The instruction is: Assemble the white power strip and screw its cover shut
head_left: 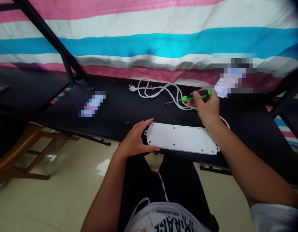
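A white power strip (182, 138) lies with its screw-holed back up at the front edge of the black table (120, 106). My left hand (136, 138) grips its left end, thumb on the near side and fingers on the far side. My right hand (208, 108) is closed around a green and black screwdriver (197, 96) above the table, beyond the strip. The screwdriver's shaft points left, with a small dark thing at its tip, too small to name. A white cable (151, 91) with a plug (133, 87) lies looped behind the strip, partly hidden by my right hand.
A blurred phone (93, 104) lies on the left of the table, and another (229, 82) leans at the back right. Small white bits lie near the left phone. A striped cloth (151, 45) hangs behind; black metal bars (42, 29) and a wooden chair (25, 148) are at left.
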Action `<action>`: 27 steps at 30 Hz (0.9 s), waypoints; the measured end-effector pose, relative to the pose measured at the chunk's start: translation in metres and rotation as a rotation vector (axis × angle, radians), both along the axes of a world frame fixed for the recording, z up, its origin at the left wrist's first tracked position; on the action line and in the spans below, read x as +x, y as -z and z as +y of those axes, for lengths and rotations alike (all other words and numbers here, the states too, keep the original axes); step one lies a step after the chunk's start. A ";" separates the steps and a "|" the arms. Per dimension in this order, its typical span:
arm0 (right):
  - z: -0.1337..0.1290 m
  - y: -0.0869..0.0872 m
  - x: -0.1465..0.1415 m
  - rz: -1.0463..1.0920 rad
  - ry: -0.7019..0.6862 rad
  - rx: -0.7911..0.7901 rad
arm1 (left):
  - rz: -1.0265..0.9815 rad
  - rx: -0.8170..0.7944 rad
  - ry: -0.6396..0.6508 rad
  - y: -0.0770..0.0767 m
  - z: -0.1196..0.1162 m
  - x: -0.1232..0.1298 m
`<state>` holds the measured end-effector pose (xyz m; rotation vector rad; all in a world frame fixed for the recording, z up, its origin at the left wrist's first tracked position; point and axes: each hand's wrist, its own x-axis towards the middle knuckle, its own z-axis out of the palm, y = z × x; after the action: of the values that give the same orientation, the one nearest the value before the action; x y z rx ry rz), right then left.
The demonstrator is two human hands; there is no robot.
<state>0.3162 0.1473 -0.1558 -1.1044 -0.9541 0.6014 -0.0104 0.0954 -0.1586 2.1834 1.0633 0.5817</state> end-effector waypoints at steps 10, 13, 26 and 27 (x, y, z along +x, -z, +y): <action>-0.015 -0.042 0.007 0.199 -0.037 -0.146 | -0.002 0.007 -0.001 -0.001 0.001 0.000; -0.019 -0.048 0.008 0.198 -0.154 -0.222 | 0.004 0.000 -0.001 -0.001 0.001 0.001; -0.025 -0.048 0.003 0.161 -0.355 -0.313 | 0.019 0.018 -0.001 -0.002 0.001 0.001; -0.025 -0.051 0.006 0.181 -0.344 -0.297 | 0.023 0.022 0.001 -0.001 0.002 0.001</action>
<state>0.3224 0.1226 -0.1052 -1.1300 -0.9216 1.1349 -0.0096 0.0970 -0.1573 2.2144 1.0723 0.5721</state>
